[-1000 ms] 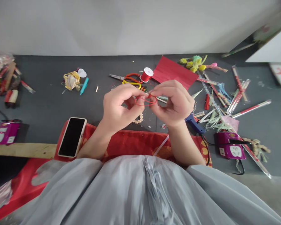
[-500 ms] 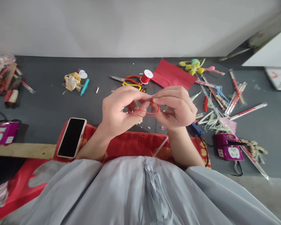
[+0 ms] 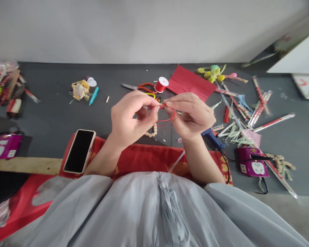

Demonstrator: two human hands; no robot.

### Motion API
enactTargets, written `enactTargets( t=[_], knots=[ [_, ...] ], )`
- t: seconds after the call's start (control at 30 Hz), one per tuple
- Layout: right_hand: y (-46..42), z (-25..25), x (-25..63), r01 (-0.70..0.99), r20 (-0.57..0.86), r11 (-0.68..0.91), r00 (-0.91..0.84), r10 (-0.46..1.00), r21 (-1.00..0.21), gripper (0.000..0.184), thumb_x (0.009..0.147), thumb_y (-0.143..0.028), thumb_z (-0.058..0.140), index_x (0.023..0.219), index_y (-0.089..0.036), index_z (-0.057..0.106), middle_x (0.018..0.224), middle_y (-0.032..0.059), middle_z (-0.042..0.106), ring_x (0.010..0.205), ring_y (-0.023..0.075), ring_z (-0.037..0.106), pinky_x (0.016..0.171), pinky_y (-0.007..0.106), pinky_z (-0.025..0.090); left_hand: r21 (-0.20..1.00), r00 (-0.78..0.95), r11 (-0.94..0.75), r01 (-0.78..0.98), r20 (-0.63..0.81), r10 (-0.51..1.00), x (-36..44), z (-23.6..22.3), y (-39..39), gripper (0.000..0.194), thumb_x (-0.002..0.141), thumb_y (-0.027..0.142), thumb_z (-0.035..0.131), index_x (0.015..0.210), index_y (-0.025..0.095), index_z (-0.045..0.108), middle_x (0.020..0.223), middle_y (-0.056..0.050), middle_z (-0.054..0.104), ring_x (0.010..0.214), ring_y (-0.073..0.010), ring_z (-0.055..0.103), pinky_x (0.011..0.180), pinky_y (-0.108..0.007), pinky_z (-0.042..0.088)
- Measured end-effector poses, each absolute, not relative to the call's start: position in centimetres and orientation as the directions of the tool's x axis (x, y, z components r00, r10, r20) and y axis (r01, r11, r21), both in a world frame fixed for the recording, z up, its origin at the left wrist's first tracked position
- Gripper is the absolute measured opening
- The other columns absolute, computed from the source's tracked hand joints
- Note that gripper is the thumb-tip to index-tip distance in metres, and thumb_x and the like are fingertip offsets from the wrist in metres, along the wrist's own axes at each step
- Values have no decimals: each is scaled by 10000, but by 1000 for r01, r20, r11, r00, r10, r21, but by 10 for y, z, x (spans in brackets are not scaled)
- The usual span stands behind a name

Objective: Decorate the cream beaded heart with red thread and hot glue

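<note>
A thin red cord hangs in a loop between my two hands, above the table. My left hand pinches one part of it between thumb and forefinger. My right hand grips another part close by, fingertips almost meeting those of the left. What the cord does right at the fingertips is partly hidden. Below the hands lies a beige beaded or braided strand, mostly covered. Just beyond them are scissors with orange and yellow handles, a spool of red thread and a red paper sheet.
A phone rests on a red cloth at the near edge. Right are a blue glue gun, a purple power socket and wrapped sticks. Left are a teal marker, a yellow yarn bundle and another purple socket.
My fingertips have drawn slightly apart, with a short length of red cord showing between them. My left hand has shifted a little left, uncovering more of the beige strand and the glue gun.
</note>
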State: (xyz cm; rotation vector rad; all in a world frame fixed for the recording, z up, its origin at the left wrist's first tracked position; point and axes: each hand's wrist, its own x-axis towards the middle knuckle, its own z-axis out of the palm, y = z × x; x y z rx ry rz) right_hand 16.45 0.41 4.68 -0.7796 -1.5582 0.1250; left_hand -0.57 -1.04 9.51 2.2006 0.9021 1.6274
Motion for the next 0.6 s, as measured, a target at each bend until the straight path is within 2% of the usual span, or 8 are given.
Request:
enactTargets(
  t=[0.07,0.13,0.23,0.33,0.37,0.47,0.53,0.6],
  knots=[
    [3,53,163,323,898,840,90,432,-436,86,917,-254,667,929,-259,752,830,33,771,769,192,748,686,384,619,566,162,-765,308,761,629,-6,94,-9,78,927,190,667,869,234,694,821,9,709,558,-50,581,504,-198,506],
    [3,56,164,247,915,882,107,388,-402,127,893,-170,689,960,-256,753,848,29,785,775,183,755,666,358,616,598,146,-737,313,737,660,-7,93,-9,101,952,256,660,860,227,690,827,7,700,571,-51,585,513,-202,505],
    [2,55,166,234,839,808,97,535,-541,72,934,-300,677,932,-271,743,848,52,764,818,219,746,758,440,631,633,136,-702,327,704,697,-7,94,-9,164,967,325,655,851,218,697,821,3,697,594,-59,598,532,-207,507],
    [1,51,167,244,736,702,91,670,-669,218,948,-469,645,911,-271,727,853,79,731,866,258,727,846,523,616,678,156,-674,293,661,734,-9,95,-9,118,953,327,668,916,226,716,875,-10,712,612,-66,614,536,-210,508],
    [1,51,167,255,727,689,97,679,-678,243,948,-494,639,905,-271,726,852,82,726,865,260,721,846,524,614,691,175,-668,274,648,742,-10,95,-8,105,936,324,683,972,233,720,931,-21,720,627,-71,626,531,-212,508],
    [1,51,168,291,776,724,136,616,-625,204,941,-466,666,892,-279,733,824,71,720,801,232,692,766,465,618,711,232,-666,228,624,746,-11,92,-6,267,874,322,740,1137,289,711,1118,-54,722,707,-108,680,509,-226,518],
    [2,51,168,302,799,745,130,587,-595,161,943,-428,676,898,-287,738,820,71,718,776,216,674,735,432,612,719,244,-662,212,617,748,-11,91,-5,294,866,308,759,1157,320,717,1149,-63,730,752,-133,707,526,-243,547],
    [2,48,169,339,777,716,77,625,-610,175,967,-432,641,923,-296,742,850,83,714,802,220,672,756,433,610,730,234,-655,195,614,754,-8,89,-5,251,883,305,767,1132,316,738,1111,-61,751,784,-146,729,569,-253,581]
  ],
)
